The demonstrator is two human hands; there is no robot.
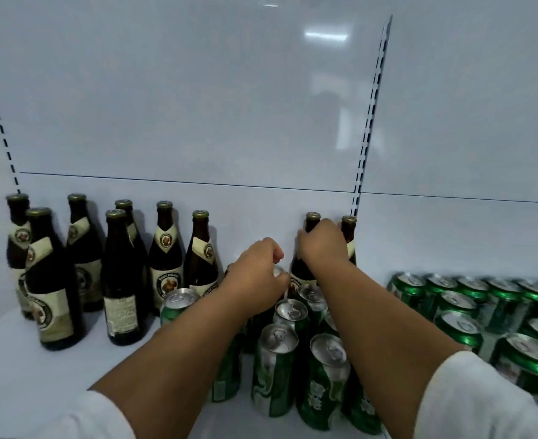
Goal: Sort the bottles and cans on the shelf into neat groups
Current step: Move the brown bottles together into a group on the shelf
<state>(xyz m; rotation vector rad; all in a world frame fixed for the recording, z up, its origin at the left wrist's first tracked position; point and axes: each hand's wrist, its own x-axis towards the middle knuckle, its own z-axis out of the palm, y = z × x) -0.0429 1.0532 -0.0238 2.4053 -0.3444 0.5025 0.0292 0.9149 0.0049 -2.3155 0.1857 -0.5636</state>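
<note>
A white shelf (14,369) carries brown bottles and green cans. At the far left stands a group of seven brown bottles (115,280) with cream labels, all upright, some touching one another. Two more brown bottles stand at the far middle against the back wall (198,106): the held bottle (304,270) and, just to its right, a second bottle (349,232) beside the slotted upright (369,122).

The right hand (323,245) has its fingers curled round the neck of the held bottle, just under the cap. The left hand (256,270) reaches in just left of it, fingers bent downward over a can top (278,270) that is mostly hidden; I cannot tell whether it grips anything.

In the near middle, between and under the forearms, is a loose cluster of cans (280,359); about eight show, several partly covered, so the count is unsure. At the right stands a tidier block of cans (470,315) in rows, some eleven visible, blurred and cut off by the edge. White sleeves (483,403) cover both upper forearms.
</note>
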